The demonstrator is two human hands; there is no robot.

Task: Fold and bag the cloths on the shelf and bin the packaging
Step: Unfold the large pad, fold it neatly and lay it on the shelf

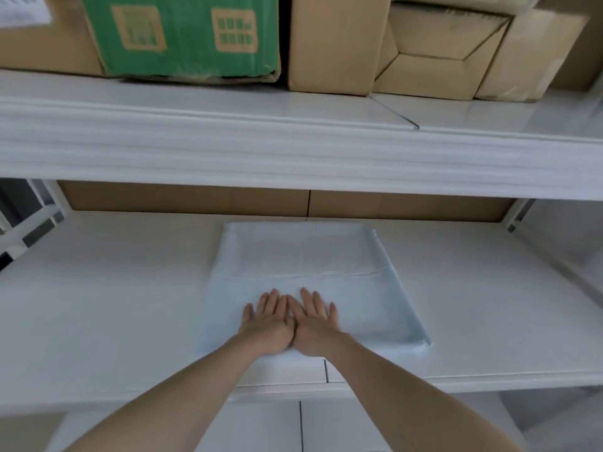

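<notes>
one pale blue cloth lies flat on the white shelf, at the middle of its width and reaching close to its front edge; a fold line crosses it from side to side. both hands lie on the near part of the cloth, side by side and touching along their inner edges. the left hand and the right hand are flat, palms down, fingers straight and slightly spread, pressing on the cloth and gripping nothing. both bare forearms reach in from the bottom corners of the view and meet at the wrists.

on the upper shelf stand several cardboard boxes: one with a green printed side at the left, a plain brown one at the middle, and another with flaps open toward the right. the print on the green box is too blurred to read. a white paper label shows at the upper left corner, its writing unreadable. brown cardboard lines the back of the lower shelf.
</notes>
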